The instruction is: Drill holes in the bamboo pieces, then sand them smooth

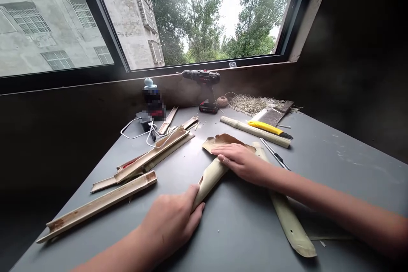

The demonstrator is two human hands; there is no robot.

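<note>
A split, pale bamboo piece (210, 176) lies on the grey table (242, 229), its far end flaring into a brown dry sheath (223, 140). My left hand (172, 221) grips its near end, with the thumb on top. Pressed flat on the middle of the piece, just below the sheath, is my right hand (240, 161), fingers together and pointing left. A second bamboo half (288, 216) runs under my right forearm toward the near right.
Several split bamboo strips (153, 155) and one long half (98, 204) lie at the left. Behind are a cordless drill (205, 89), a twine ball (222, 101), dry fibres (251, 103), a cleaver (274, 115), a yellow knife (267, 128), a bamboo stick (255, 131), a charger cable (140, 129).
</note>
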